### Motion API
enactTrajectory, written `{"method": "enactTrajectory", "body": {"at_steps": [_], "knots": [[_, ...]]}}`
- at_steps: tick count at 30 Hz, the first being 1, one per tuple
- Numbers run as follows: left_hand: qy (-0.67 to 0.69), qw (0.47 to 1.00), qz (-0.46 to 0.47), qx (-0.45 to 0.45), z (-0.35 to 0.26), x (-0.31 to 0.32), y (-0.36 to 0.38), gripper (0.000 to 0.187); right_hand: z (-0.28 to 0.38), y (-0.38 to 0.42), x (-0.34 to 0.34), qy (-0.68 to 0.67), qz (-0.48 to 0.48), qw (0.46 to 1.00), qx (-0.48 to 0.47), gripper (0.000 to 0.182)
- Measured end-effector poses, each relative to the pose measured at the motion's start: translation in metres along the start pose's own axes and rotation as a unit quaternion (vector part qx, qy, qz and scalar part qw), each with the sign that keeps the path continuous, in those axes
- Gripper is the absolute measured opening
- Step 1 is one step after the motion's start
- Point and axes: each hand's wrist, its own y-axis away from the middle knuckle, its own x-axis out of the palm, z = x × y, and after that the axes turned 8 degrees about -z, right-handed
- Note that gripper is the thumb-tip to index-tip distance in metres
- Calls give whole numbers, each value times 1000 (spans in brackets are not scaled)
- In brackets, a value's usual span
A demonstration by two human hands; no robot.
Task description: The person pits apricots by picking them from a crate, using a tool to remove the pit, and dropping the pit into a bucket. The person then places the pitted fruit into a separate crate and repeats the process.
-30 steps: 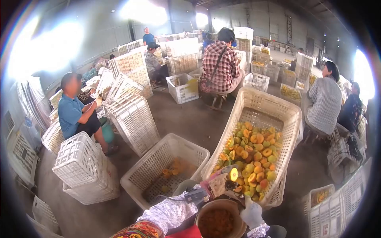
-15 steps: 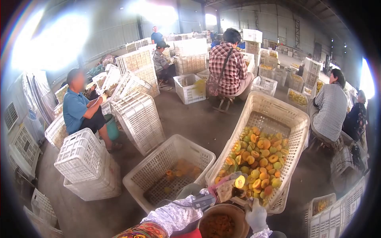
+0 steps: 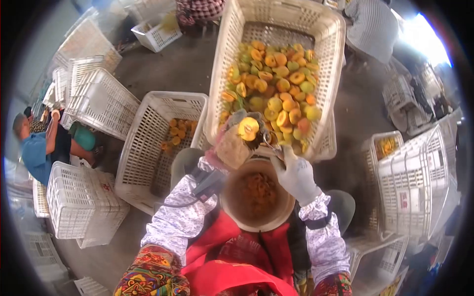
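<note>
My left hand [image 3: 233, 146], in a worn, stained glove, holds a cut apricot half [image 3: 248, 129] with its yellow-orange inside facing up. My right hand [image 3: 296, 178], in a pale glove, is closed round a small tool with a curved metal end [image 3: 269, 141], just right of the fruit. Beneath both hands stands a round bucket [image 3: 284, 209] holding orange-brown pieces. Beyond them, a large white crate [image 3: 332, 64] holds many whole and cut apricots [image 3: 284, 93]. A second white crate [image 3: 131, 167] at the left has some orange halves [image 3: 177, 130] inside.
Stacked white crates [image 3: 74, 202] stand at the left and more crates [image 3: 410, 182] at the right. A seated person in blue [image 3: 39, 153] is at the far left. Another person in a checked shirt [image 3: 373, 27] sits at the upper right.
The view has tilted down, so the crates and hands appear higher in the picture and the bucket shows more fully. My left hand still holds the fruit half; my right hand still holds the tool.
</note>
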Motion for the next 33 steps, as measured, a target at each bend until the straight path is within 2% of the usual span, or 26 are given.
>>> {"method": "enactTrajectory", "body": {"at_steps": [1, 3, 4, 6, 7, 8, 9, 10, 11, 14, 15, 16, 17, 21, 24, 26, 27, 29, 33], "knots": [[2, 1000, -8, -10, 0, -11, -2, 40, 4, 0, 0, 2, 6, 1000, 11, 22], [-108, 992, 58, 19, -3, -27, -7, 40, 9, -3, 3, 6, 7, 1000, -1, 24], [-106, 993, 55, 13, -1, -18, -3, 40, 10, -3, 6, 9, 9, 1000, 5, 24], [-109, 987, 115, -37, -1, 23, 13, 36, 10, -1, 11, 15, 15, 1000, -2, 25], [-413, 890, 84, 175, 11, 31, 25, 31, 12, -1, 12, 20, 5, 1000, -13, 26], [-412, 891, 84, 170, 10, 38, 27, 31, 13, -1, 14, 22, 7, 1000, -8, 26], [-570, 765, 109, 278, 8, 44, 29, 29, 13, 0, 16, 24, -3, 1000, -5, 26], [-698, 598, 130, 372, 8, 46, 29, 28, 12, -1, 17, 26, -13, 1000, -4, 26], [-686, 618, 135, 361, 8, 43, 30, 28, 10, -1, 18, 21, 4, 1000, 7, 26], [-456, 865, 102, 180, 10, 31, 26, 28, 14, -2, 15, 20, 11, 1000, 17, 26], [-385, 909, 92, 131, 10, 25, 23, 28, 15, -3, 14, 21, 12, 1000, 18, 26], [-328, 937, 82, 89, 10, 21, 21, 28, 17, -3, 13, 42, 52, 997, 40, 25], [-297, 949, 78, 68, 10, 17, 20, 28, 18, -3, 14, 63, 93, 992, 62, 24], [-258, 963, 62, 43, 16, 11, 16, 27, 12, 6, 24, 76, 120, 989, 37, 31], [-256, 965, 48, 36, 19, 13, 12, 27, 9, 10, 33, 65, 166, 981, 78, 38], [-254, 966, 46, 28, 17, 14, 9, 27, 1, 16, 40, -16, 86, 996, -5, 38], [-254, 966, 48, 25, 16, 14, 8, 27, -5, 15, 41, -15, 85, 996, -7, 38], [-258, 964, 55, 15, 11, 15, 8, 27, -6, 7, 41, -119, 130, 984, 23, 38], [-273, 960, 66, 0, 8, 18, 9, 27, 3, 4, 29, -172, 185, 964, 89, 29]]}}
